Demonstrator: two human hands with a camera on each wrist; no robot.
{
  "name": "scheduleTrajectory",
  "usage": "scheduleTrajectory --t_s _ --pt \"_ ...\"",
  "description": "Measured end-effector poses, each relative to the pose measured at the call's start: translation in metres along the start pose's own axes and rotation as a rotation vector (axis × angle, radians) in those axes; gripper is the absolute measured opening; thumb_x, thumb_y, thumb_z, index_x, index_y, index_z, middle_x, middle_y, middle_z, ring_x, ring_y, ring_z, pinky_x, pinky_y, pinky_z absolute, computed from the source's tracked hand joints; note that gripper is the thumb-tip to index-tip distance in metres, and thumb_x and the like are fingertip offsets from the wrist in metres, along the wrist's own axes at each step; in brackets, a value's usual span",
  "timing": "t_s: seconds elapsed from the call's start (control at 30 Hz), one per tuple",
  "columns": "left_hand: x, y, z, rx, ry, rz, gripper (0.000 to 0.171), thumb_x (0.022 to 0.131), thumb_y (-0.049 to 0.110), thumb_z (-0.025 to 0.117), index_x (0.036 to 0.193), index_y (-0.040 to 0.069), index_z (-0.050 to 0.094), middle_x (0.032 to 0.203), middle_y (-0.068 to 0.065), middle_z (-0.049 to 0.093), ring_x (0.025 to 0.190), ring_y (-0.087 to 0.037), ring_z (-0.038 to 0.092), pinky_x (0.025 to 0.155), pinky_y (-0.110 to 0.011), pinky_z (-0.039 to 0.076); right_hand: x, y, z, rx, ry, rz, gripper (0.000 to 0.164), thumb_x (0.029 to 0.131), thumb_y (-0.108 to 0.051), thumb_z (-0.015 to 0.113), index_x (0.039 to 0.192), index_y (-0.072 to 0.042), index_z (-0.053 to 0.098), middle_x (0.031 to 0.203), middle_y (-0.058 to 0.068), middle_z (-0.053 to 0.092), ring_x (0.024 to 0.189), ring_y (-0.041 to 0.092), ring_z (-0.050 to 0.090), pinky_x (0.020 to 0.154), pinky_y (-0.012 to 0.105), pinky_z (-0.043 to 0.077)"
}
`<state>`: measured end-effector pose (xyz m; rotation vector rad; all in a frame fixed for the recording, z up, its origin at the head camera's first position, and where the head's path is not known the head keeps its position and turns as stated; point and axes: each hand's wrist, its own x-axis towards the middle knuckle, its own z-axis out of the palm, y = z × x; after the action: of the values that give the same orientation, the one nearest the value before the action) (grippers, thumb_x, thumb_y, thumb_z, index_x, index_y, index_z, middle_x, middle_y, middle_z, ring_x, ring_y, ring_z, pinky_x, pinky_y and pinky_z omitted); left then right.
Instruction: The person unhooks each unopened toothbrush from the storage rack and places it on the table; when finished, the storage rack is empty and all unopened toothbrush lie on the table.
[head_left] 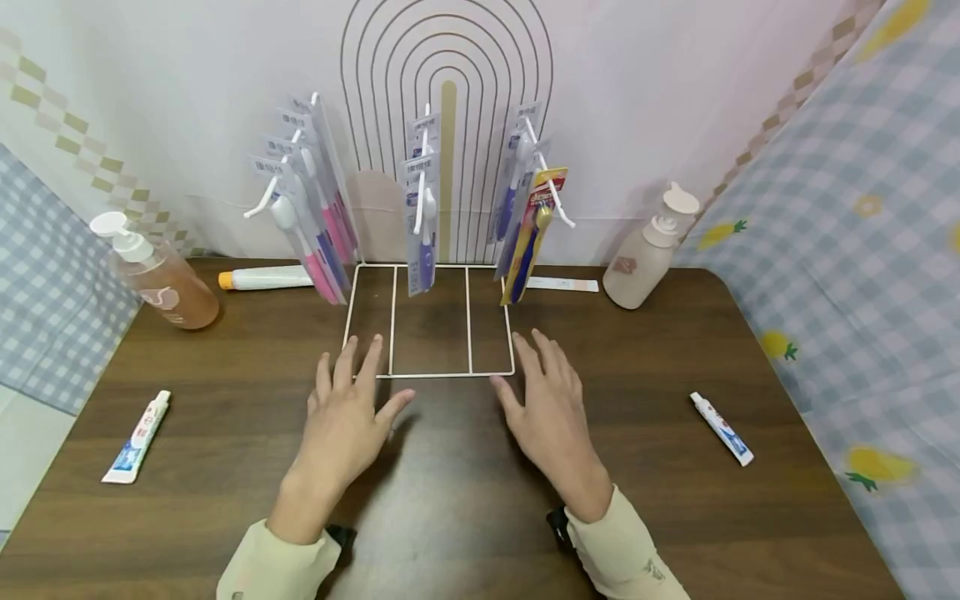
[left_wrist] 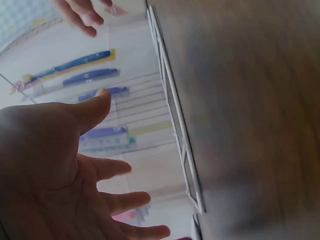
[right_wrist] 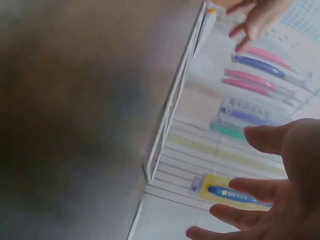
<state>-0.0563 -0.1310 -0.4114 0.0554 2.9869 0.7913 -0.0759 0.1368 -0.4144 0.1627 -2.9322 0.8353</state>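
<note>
My left hand (head_left: 343, 429) is held above the table with its fingers spread, at the front left corner of a white wire rack (head_left: 431, 375). On the other side, my right hand (head_left: 551, 417) hangs near the front right corner, fingers extended and holding nothing. Packaged toothbrushes hang from the rack's three hooks. Pink and purple toothbrushes (head_left: 318, 258) are on the left hook, and purple toothbrushes (head_left: 426, 250) on the middle one. Foremost on the right hook is a yellow-backed toothbrush pack (head_left: 528, 246) with a dark blue handle. Both palms and the rack's base appear in the wrist views.
Small toothpaste tubes lie at the left (head_left: 138, 437) and right (head_left: 722, 429). An amber pump bottle (head_left: 176, 292) stands back left, a cream pump bottle (head_left: 639, 262) back right. Behind the rack lie an orange-capped tube (head_left: 270, 277) and a flat white strip (head_left: 566, 284).
</note>
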Motion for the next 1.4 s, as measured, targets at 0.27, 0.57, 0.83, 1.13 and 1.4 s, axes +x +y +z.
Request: scheduleTrajectory --t_s 0.27,0.57,0.83,1.13,1.4 --pt "0.02 -0.014 -0.005 -0.03 -0.088 -0.065 0.099 0.116 0.048 0.065 0.179 -0.009 0.015 0.184 -0.037 0.023 0.168 -0.066 0.025 0.126 -0.085 0.035 0.038 -0.003 -0.035 0.164 0.072 0.036 0.072 0.116 -0.038 0.068 0.178 -0.012 0.04 0.183 0.019 0.04 0.159 0.047 0.054 0.128 0.069 0.046" --pt "0.038 -0.03 0.0 -0.016 -0.068 -0.069 0.101 0.111 0.042 0.075 0.171 -0.021 0.024 0.173 -0.044 0.037 0.143 -0.068 0.041 0.113 -0.079 0.042 0.09 -0.004 -0.069 0.334 0.173 -0.088 0.067 0.115 -0.026 0.072 0.172 -0.001 0.047 0.166 0.026 0.056 0.117 0.039 0.076 0.102 0.043 0.059" --pt "0.05 -0.038 -0.005 -0.016 -0.067 -0.092 0.093 0.109 0.037 0.079 0.168 -0.02 0.036 0.164 -0.043 0.043 0.139 -0.063 0.041 0.109 -0.075 0.044 0.119 0.005 -0.076 0.574 0.092 -0.119 0.055 0.109 -0.01 0.078 0.161 -0.001 0.061 0.15 0.024 0.068 0.087 0.005 0.065 0.072 0.016 0.046" --pt "0.064 -0.062 0.004 -0.108 -0.049 -0.059 0.1 0.102 0.036 0.087 0.168 -0.021 0.036 0.162 -0.039 0.039 0.131 -0.055 0.037 0.11 -0.068 0.042 0.124 0.005 -0.073 0.755 0.07 -0.151 0.036 0.107 0.001 0.075 0.141 0.009 0.068 0.119 0.0 0.072 0.073 0.0 0.06 0.065 0.021 0.039" --pt "0.059 -0.048 -0.005 -0.082 -0.093 -0.101 0.099 0.105 0.035 0.084 0.171 -0.018 0.033 0.162 -0.038 0.035 0.134 -0.056 0.036 0.115 -0.069 0.041 0.127 0.004 -0.073 0.752 0.081 -0.164 0.018 0.112 0.0 0.068 0.122 0.016 0.067 0.103 -0.007 0.07 0.082 0.002 0.067 0.081 0.018 0.058"
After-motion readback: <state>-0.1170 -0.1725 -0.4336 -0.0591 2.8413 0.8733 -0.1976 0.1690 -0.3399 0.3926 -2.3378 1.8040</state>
